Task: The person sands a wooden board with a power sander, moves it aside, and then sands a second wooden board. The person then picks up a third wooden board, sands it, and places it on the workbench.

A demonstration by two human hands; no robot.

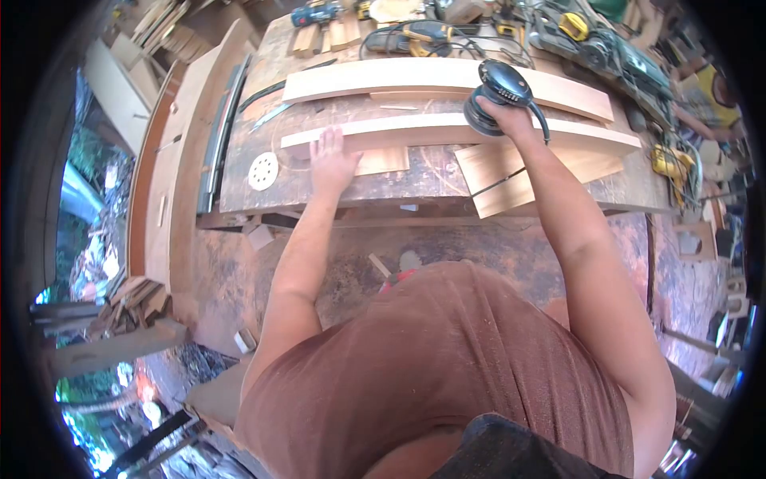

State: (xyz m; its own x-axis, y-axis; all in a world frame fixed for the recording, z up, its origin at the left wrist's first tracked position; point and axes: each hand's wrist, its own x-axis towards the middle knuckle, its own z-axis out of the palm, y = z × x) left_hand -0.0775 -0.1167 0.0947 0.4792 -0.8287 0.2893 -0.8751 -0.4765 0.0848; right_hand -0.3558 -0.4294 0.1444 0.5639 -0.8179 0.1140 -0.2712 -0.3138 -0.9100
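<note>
My right hand (509, 120) grips a dark random orbital sander (504, 86), whose pad is over the top edge of a long pale board (415, 126) standing on the workbench. Fingers stretched out, my left hand (332, 164) lies against that same board near its left end. Behind it rests a second long board (383, 76). A white sanding disc with holes (262, 171) lies on the bench left of my left hand. Thin wood pieces (385, 161) lie under and in front of the near board; a wider piece (499, 180) juts over the front edge.
Power tools and cables, including a yellow and black tool (427, 33), crowd the back of the workbench (279, 198). A yellow drill (674, 162) is at the right end. Tall boards (179, 152) stand on the left. Another person (710, 96) is at the far right.
</note>
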